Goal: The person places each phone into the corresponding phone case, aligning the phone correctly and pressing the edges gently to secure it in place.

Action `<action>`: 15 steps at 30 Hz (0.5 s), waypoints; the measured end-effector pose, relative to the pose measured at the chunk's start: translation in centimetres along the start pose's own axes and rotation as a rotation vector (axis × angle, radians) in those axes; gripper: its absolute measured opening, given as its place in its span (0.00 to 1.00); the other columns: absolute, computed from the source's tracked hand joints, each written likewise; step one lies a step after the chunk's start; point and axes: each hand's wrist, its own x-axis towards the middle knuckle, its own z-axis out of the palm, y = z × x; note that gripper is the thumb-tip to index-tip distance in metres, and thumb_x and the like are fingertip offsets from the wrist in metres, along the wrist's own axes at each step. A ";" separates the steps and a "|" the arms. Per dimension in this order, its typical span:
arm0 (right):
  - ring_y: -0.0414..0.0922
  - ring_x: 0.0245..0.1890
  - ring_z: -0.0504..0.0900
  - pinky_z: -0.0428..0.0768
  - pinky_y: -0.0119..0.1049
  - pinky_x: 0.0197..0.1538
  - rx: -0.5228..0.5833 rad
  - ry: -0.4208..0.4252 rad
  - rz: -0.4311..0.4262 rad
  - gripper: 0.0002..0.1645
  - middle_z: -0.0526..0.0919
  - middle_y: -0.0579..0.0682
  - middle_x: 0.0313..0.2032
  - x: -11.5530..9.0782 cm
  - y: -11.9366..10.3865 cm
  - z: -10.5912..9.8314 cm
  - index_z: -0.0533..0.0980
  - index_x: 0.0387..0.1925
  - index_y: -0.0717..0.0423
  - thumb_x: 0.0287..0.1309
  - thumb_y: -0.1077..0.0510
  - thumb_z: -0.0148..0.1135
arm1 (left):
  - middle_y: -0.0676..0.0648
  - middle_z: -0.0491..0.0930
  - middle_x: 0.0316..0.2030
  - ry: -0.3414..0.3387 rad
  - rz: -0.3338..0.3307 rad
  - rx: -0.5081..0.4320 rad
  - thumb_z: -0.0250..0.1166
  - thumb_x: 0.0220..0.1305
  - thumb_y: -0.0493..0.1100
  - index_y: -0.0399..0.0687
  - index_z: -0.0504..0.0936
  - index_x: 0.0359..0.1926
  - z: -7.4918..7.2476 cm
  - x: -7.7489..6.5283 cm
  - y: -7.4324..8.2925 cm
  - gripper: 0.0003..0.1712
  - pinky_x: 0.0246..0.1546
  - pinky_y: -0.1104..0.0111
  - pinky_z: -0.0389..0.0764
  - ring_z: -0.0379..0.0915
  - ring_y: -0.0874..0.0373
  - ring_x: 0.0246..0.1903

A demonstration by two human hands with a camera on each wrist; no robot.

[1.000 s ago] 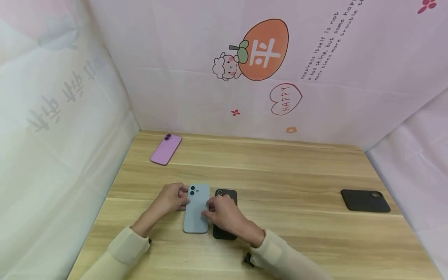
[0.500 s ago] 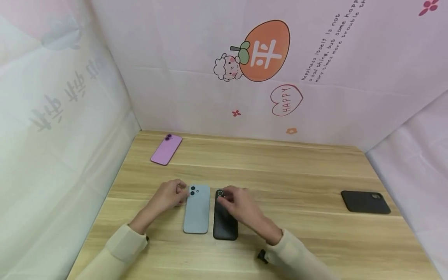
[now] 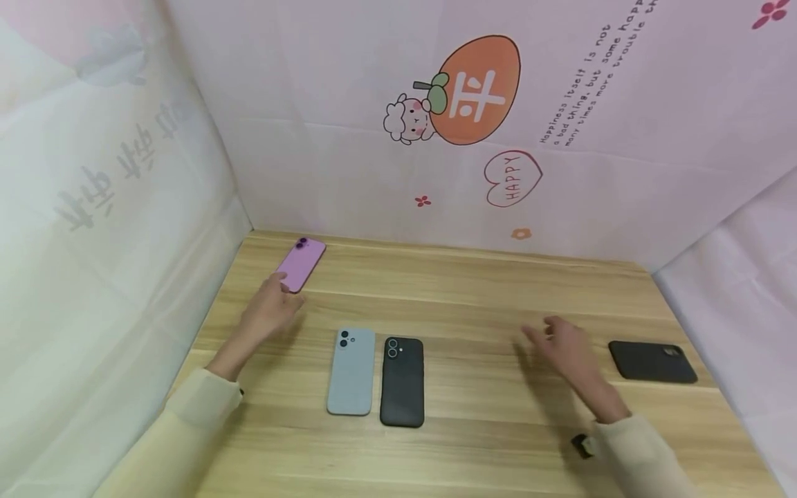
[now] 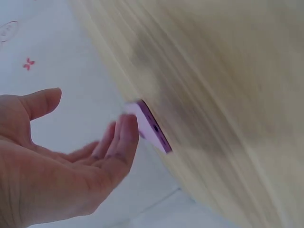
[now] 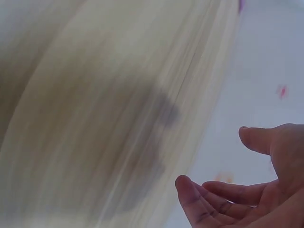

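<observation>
My left hand [image 3: 270,309] is over the near end of a pink-purple phone [image 3: 305,261] at the back left of the table. In the left wrist view its thumb and fingers are spread apart, with the phone [image 4: 151,127] just beyond the fingertips; whether they touch cannot be told. My right hand [image 3: 563,349] hovers above the wood on the right, holding nothing, its thumb and fingers apart in the right wrist view. Nearest to it lies a black phone [image 3: 652,361], set crosswise. A light blue phone [image 3: 351,373] and another black phone [image 3: 402,384] lie side by side, backs up, near the middle.
The wooden table [image 3: 486,436] is bounded at the back by a pale printed cloth wall [image 3: 324,180]. Cloth also rises along its left and right sides. A small black piece [image 3: 582,446] shows by the right cuff.
My left hand has left the light blue phone and reached up-left to the purple one. My right hand has moved from the middle black phone far to the right. The phones stay put.
</observation>
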 end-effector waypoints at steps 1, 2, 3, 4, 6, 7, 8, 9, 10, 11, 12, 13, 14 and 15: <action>0.70 0.46 0.86 0.87 0.60 0.42 -0.030 -0.015 0.039 0.48 0.82 0.79 0.52 0.0 1.3 -0.8 0.70 0.63 0.83 0.78 0.35 0.54 | 0.22 0.69 0.65 0.009 -0.004 0.014 0.61 0.78 0.48 0.22 0.51 0.78 -0.3 0.3 -0.2 0.45 0.60 0.37 0.78 0.72 0.28 0.62; 0.69 0.43 0.87 0.87 0.59 0.39 -0.054 -0.029 0.073 0.51 0.81 0.80 0.52 -0.1 2.7 -1.5 0.69 0.64 0.84 0.78 0.33 0.52 | 0.20 0.67 0.66 0.018 -0.012 0.028 0.61 0.77 0.49 0.21 0.50 0.78 -0.5 0.7 -0.3 0.46 0.61 0.36 0.76 0.70 0.26 0.64; 0.68 0.39 0.87 0.87 0.58 0.35 -0.076 -0.040 0.104 0.53 0.81 0.81 0.51 -0.1 4.0 -2.2 0.68 0.64 0.86 0.78 0.32 0.50 | 0.19 0.64 0.67 0.025 -0.019 0.044 0.61 0.77 0.49 0.20 0.49 0.78 -0.7 1.0 -0.5 0.48 0.63 0.34 0.74 0.67 0.24 0.65; 0.66 0.36 0.87 0.86 0.55 0.32 -0.102 -0.047 0.135 0.56 0.80 0.82 0.52 -0.2 5.3 -3.0 0.67 0.63 0.87 0.78 0.30 0.48 | 0.17 0.62 0.67 0.028 -0.023 0.060 0.61 0.77 0.50 0.19 0.48 0.77 -1.0 1.4 -0.6 0.49 0.63 0.33 0.72 0.65 0.22 0.65; 0.65 0.32 0.85 0.83 0.52 0.27 -0.142 -0.047 0.186 0.59 0.78 0.85 0.49 -0.5 7.8 -4.5 0.67 0.61 0.89 0.77 0.28 0.46 | 0.15 0.59 0.69 0.025 -0.028 0.097 0.61 0.76 0.52 0.18 0.48 0.77 -1.3 2.1 -1.0 0.50 0.64 0.31 0.70 0.62 0.20 0.66; 0.61 0.27 0.83 0.80 0.49 0.23 -0.151 -0.046 0.213 0.58 0.79 0.85 0.43 -0.7 9.0 -5.0 0.70 0.54 0.89 0.77 0.27 0.46 | 0.14 0.57 0.69 0.018 -0.030 0.111 0.60 0.76 0.53 0.17 0.48 0.77 -1.4 2.4 -1.2 0.50 0.65 0.30 0.69 0.60 0.19 0.67; 0.59 0.24 0.80 0.78 0.47 0.22 -0.153 -0.043 0.232 0.57 0.78 0.84 0.38 -1.0 10.1 -5.6 0.72 0.48 0.88 0.76 0.27 0.45 | 0.14 0.56 0.70 0.007 -0.035 0.124 0.60 0.77 0.54 0.17 0.48 0.77 -1.5 2.6 -1.4 0.51 0.65 0.29 0.68 0.58 0.18 0.67; 0.57 0.22 0.78 0.75 0.45 0.20 -0.162 -0.041 0.254 0.56 0.78 0.80 0.31 -1.2 11.2 -6.0 0.73 0.38 0.85 0.76 0.26 0.45 | 0.13 0.55 0.70 -0.005 -0.037 0.136 0.59 0.77 0.55 0.17 0.48 0.77 -1.6 2.9 -1.6 0.51 0.65 0.29 0.68 0.57 0.18 0.67; 0.55 0.21 0.76 0.74 0.44 0.20 -0.174 -0.044 0.277 0.54 0.76 0.74 0.26 -1.5 12.2 -6.5 0.72 0.30 0.79 0.76 0.26 0.45 | 0.13 0.54 0.70 -0.016 -0.044 0.147 0.59 0.77 0.55 0.17 0.49 0.77 -1.7 3.2 -1.8 0.51 0.65 0.29 0.68 0.56 0.17 0.67; 0.54 0.20 0.74 0.72 0.43 0.20 -0.180 -0.044 0.300 0.52 0.74 0.67 0.21 -1.7 13.2 -6.8 0.69 0.23 0.73 0.75 0.25 0.45 | 0.13 0.54 0.70 -0.027 -0.052 0.155 0.58 0.78 0.56 0.17 0.48 0.77 -1.7 3.3 -2.0 0.51 0.65 0.28 0.67 0.56 0.17 0.68; 0.52 0.19 0.72 0.71 0.42 0.19 -0.180 -0.048 0.319 0.50 0.71 0.61 0.19 -2.0 14.1 -7.1 0.68 0.19 0.67 0.75 0.25 0.45 | 0.13 0.53 0.70 -0.036 -0.059 0.161 0.58 0.78 0.56 0.17 0.48 0.77 -1.7 3.5 -2.1 0.51 0.65 0.28 0.67 0.55 0.17 0.68; 0.51 0.19 0.71 0.71 0.43 0.20 -0.184 -0.066 0.346 0.49 0.71 0.59 0.18 -2.2 15.0 -7.4 0.67 0.17 0.64 0.75 0.24 0.44 | 0.13 0.53 0.70 -0.044 -0.064 0.166 0.57 0.78 0.56 0.17 0.48 0.76 -1.7 3.7 -2.2 0.51 0.65 0.28 0.67 0.55 0.17 0.68; 0.53 0.20 0.73 0.73 0.44 0.21 -0.194 -0.078 0.364 0.52 0.73 0.63 0.19 -2.5 15.8 -7.8 0.69 0.18 0.69 0.75 0.24 0.43 | 0.13 0.53 0.70 -0.050 -0.071 0.173 0.57 0.79 0.57 0.16 0.48 0.76 -1.7 3.9 -2.2 0.51 0.66 0.29 0.67 0.54 0.17 0.68; 0.54 0.20 0.76 0.75 0.46 0.21 -0.210 -0.097 0.378 0.54 0.75 0.65 0.20 -2.7 16.5 -8.0 0.71 0.19 0.72 0.75 0.24 0.42 | 0.12 0.53 0.70 -0.054 -0.079 0.180 0.57 0.78 0.58 0.15 0.49 0.75 -1.7 4.0 -2.2 0.51 0.66 0.29 0.67 0.55 0.17 0.68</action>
